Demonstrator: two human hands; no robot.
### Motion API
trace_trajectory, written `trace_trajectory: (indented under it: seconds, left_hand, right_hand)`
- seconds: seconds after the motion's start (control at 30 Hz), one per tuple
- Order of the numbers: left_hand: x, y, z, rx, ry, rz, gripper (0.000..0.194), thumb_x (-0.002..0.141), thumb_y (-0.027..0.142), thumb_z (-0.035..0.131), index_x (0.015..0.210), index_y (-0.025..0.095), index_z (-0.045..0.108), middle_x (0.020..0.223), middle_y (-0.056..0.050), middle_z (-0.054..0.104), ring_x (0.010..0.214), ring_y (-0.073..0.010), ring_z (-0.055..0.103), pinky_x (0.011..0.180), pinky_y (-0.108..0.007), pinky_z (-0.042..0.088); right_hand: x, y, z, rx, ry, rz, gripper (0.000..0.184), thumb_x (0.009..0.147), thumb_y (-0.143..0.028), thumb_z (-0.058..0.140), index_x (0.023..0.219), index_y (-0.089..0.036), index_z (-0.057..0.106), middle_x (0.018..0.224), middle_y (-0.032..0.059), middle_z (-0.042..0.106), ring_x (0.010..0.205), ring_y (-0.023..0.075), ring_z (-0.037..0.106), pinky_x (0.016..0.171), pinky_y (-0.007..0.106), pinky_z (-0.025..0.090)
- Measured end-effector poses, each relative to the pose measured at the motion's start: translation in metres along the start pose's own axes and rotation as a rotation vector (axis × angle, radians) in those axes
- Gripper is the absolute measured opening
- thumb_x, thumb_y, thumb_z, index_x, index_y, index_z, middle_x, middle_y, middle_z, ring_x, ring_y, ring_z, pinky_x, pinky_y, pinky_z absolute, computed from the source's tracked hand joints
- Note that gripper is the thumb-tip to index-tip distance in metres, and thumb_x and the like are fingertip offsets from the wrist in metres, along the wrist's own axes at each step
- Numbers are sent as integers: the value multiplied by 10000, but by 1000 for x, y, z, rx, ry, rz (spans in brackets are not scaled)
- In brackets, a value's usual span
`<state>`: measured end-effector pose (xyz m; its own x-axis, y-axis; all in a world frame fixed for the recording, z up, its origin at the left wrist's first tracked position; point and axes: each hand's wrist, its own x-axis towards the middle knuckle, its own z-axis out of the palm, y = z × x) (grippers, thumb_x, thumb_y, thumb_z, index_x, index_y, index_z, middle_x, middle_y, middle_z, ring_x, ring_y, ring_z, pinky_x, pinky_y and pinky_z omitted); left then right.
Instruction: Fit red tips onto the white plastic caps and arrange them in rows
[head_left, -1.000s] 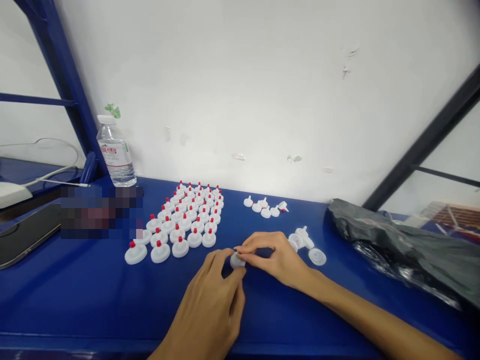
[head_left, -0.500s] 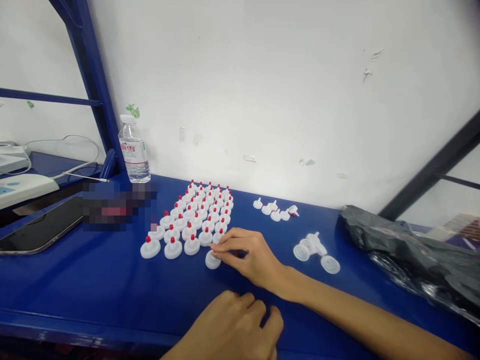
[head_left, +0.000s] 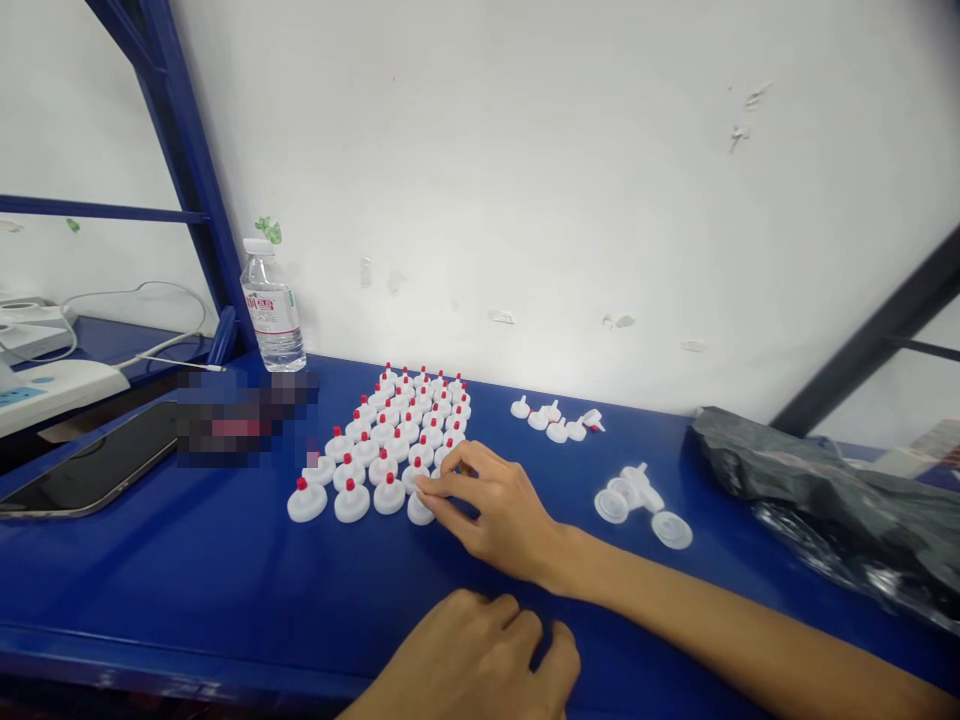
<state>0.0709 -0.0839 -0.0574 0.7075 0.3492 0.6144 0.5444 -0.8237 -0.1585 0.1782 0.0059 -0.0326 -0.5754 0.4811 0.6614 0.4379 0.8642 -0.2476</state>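
Note:
Rows of white caps with red tips (head_left: 390,430) stand on the blue shelf (head_left: 187,580). My right hand (head_left: 487,505) reaches across and pinches one white cap (head_left: 420,507) at the right end of the nearest row, setting it on the shelf. My left hand (head_left: 480,655) rests on the shelf near the front edge, fingers curled under, with nothing visible in them. To the right lie a few white caps without red tips (head_left: 637,495), and several more small white pieces (head_left: 555,420) sit near the wall.
A water bottle (head_left: 274,315) stands by the blue upright at the back left. A phone (head_left: 82,470) lies at the left, with white devices and cables behind it. A black plastic bag (head_left: 825,500) lies at the right.
My right hand has carried the cap left from between both hands to the end of the front row. My left hand has drawn back towards the front edge.

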Motion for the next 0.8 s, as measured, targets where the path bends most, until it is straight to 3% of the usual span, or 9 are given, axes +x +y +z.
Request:
trace_trajectory:
  seconds: [0.43,0.6,0.7,0.8]
  left_hand:
    - [0,0,2,-1,36,-8,152,917,320,587,907,171,612,561,38,568,455,-139,514,399,-292,260]
    - [0,-2,2,15,43,-6,144,923,314,590,904,172,607,564,44,574,455,-132,524,390,-297,253]
    - [-1,-2,3,19,48,-10,134,938,309,571,927,180,607,579,46,600,467,-136,559,388,-303,280]
    - [-4,-2,7,16,50,-16,109,950,286,554,964,192,606,614,46,635,509,-145,611,403,-302,332]
  right_hand:
    - [26,-6,-3,80,-139,208,44,872,-267,725,889,-246,760,891,-6,680,827,132,619,747,258,464]
    - [25,-5,-1,119,-132,190,233,825,-341,783,1044,-275,736,877,-21,693,839,141,624,758,262,461]
    - [28,-7,-18,124,-68,174,262,869,-384,732,1098,-260,710,918,-8,706,844,145,628,747,268,469]
    - [29,-2,-56,50,57,154,142,960,-306,597,976,-223,712,933,18,712,824,144,626,717,273,470]
